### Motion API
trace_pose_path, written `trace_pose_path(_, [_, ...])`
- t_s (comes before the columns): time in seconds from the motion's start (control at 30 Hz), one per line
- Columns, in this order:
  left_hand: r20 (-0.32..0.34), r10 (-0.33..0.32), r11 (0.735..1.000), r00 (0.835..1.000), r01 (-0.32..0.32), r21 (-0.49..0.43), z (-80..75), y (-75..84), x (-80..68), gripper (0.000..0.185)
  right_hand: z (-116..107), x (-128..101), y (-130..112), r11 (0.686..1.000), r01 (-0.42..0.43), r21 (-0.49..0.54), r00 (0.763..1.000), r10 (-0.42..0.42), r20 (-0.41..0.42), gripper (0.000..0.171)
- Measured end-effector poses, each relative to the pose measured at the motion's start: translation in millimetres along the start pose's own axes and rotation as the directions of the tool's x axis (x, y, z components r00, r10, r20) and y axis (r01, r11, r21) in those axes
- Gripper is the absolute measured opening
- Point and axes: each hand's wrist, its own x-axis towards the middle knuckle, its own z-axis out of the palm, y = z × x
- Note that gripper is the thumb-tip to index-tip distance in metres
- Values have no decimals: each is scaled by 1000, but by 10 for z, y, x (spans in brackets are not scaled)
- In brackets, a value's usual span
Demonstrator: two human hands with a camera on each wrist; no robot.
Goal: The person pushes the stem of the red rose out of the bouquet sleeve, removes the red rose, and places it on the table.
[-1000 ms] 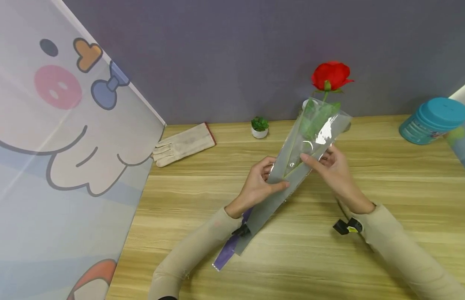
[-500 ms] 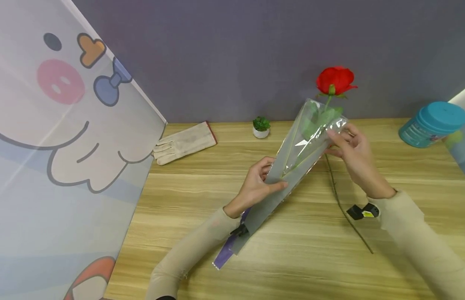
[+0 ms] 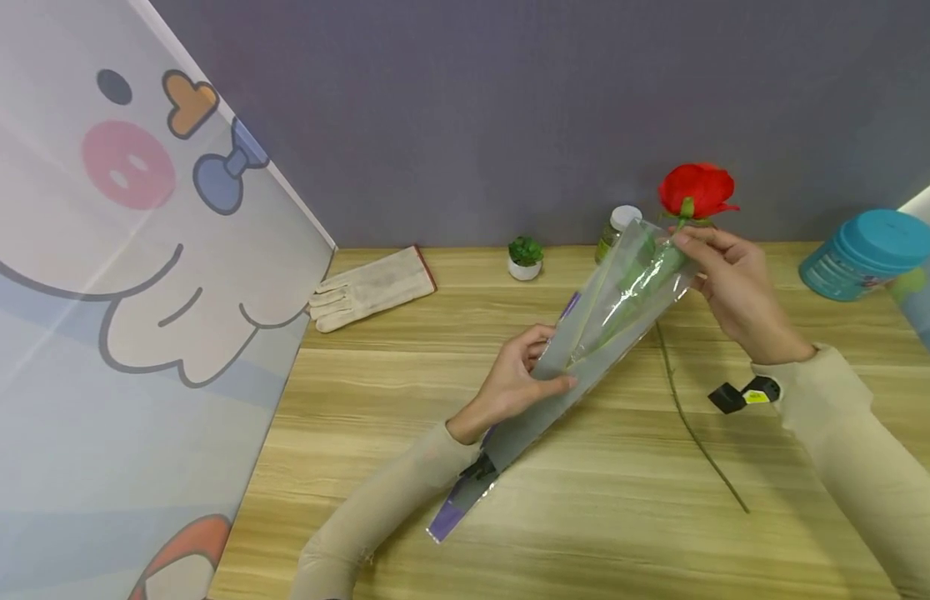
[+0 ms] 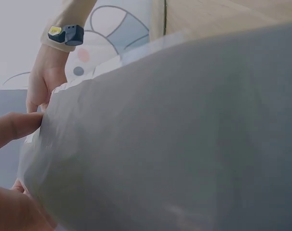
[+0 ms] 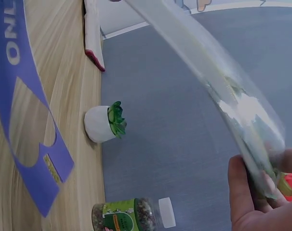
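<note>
A clear plastic flower sleeve (image 3: 585, 342) with a purple printed strip (image 5: 16, 96) slants up from the table, and a red rose (image 3: 696, 190) sticks out of its top. My left hand (image 3: 547, 358) grips the sleeve at its middle, thumb in front and fingers behind. My right hand (image 3: 690, 250) pinches the sleeve's open top just under the bloom, the green leaves pressed inside. In the left wrist view the sleeve (image 4: 160, 144) fills the frame. In the right wrist view my fingers (image 5: 247, 197) hold the sleeve's edge (image 5: 208, 62).
A thin dark stem (image 3: 690, 425) lies on the wooden table (image 3: 585, 533) below my right hand. At the back are a beige glove (image 3: 371, 287), a small potted plant (image 3: 524, 257), a white-lidded jar (image 3: 613, 229) and a teal canister (image 3: 866, 254). A cartoon panel (image 3: 97, 292) leans at the left.
My right hand slid from the sleeve's middle up to its top under the bloom. The sleeve's top tilted down and to the right. The left hand kept its grip.
</note>
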Motion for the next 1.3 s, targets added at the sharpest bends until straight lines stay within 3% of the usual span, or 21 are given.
trace_pose_path(0.2, [-9, -44, 999, 999, 44, 15, 9, -34, -12, 50, -19, 3, 18, 999, -25, -26, 1000, 25, 5, 24])
trace_pose_path(0.37, [-22, -75, 997, 997, 76, 26, 5, -37, -18, 47, -32, 5, 38, 998, -30, -59, 999, 28, -26, 20])
trace_pose_path(0.57, [-18, -83, 995, 996, 84, 53, -4, -45, -22, 45, -53, 9, 71, 992, 0, -130, 998, -8, -67, 18])
trace_pose_path(0.7, [-21, -100, 992, 995, 101, 69, -12, -53, -26, 44, -78, 20, 84, 992, 24, -124, 996, -35, -84, 18])
trace_pose_path(1.1, [-138, -70, 982, 988, 93, 166, -61, -71, -26, 34, -175, 65, 55, 980, 92, -175, 989, -111, -100, 16])
trace_pose_path(1.3, [-160, -71, 978, 985, 100, 182, -107, -76, -36, 33, -216, 95, 11, 983, 155, -99, 979, -166, -114, 19])
